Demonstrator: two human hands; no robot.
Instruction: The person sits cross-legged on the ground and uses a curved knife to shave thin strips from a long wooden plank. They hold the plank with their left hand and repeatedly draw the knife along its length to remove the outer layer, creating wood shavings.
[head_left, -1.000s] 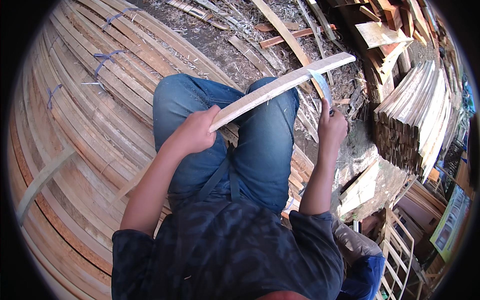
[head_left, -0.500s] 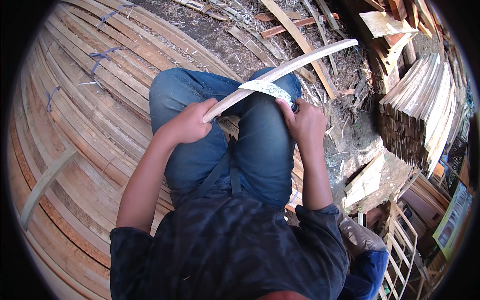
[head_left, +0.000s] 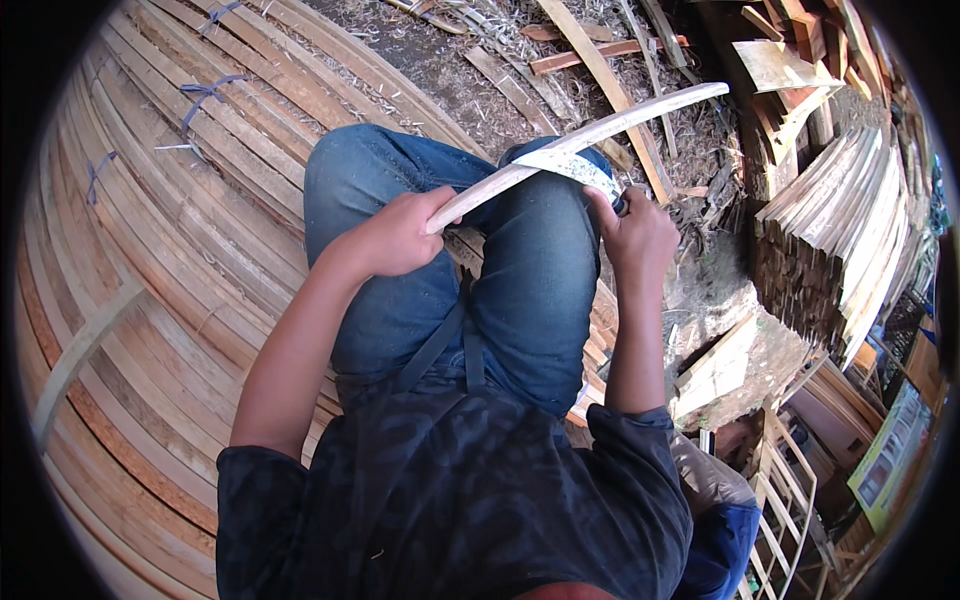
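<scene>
My left hand is closed around the near end of a long pale wooden slat lying across my knees. My right hand grips a knife with its blade against the slat. Stacked curved planks lie left.

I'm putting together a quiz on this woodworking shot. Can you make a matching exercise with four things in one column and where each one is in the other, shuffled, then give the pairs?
Things:
1. left hand
2. right hand
3. knife blade
4. stacked wooden slats

Places:
A. lying against the curved wooden strip over the right knee
B. piled at the right edge of the view
C. gripping the near end of the curved wooden strip
D. closed around the knife handle beside the right knee

Pairs: 1-C, 2-D, 3-A, 4-B
</scene>
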